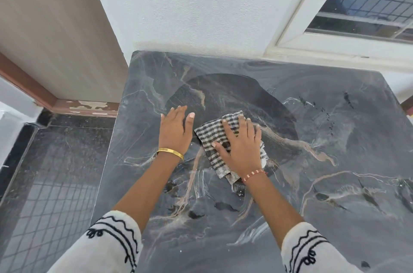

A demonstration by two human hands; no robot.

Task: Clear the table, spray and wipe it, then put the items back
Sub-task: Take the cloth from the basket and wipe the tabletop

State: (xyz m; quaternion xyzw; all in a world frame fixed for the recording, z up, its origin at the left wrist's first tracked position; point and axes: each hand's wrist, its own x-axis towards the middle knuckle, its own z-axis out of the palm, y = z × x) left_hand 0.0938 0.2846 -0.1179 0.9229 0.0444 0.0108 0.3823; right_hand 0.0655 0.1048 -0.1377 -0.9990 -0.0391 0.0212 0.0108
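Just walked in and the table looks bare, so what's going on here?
A person is wiping the dark marble table. The right hand presses flat on a black-and-white checked cloth near the middle of the tabletop. The left hand rests open on the surface just beside the cloth, not touching it. Nothing else sits on the visible tabletop, so putting the items back appears to be still ahead.

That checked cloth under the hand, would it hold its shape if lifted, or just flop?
The checked cloth would probably flop: it lies crumpled, folded unevenly beneath the right hand. It looks thin, so likely light. Pushed across the marble table, it should slide but may bunch, since its edges are already rumpled.
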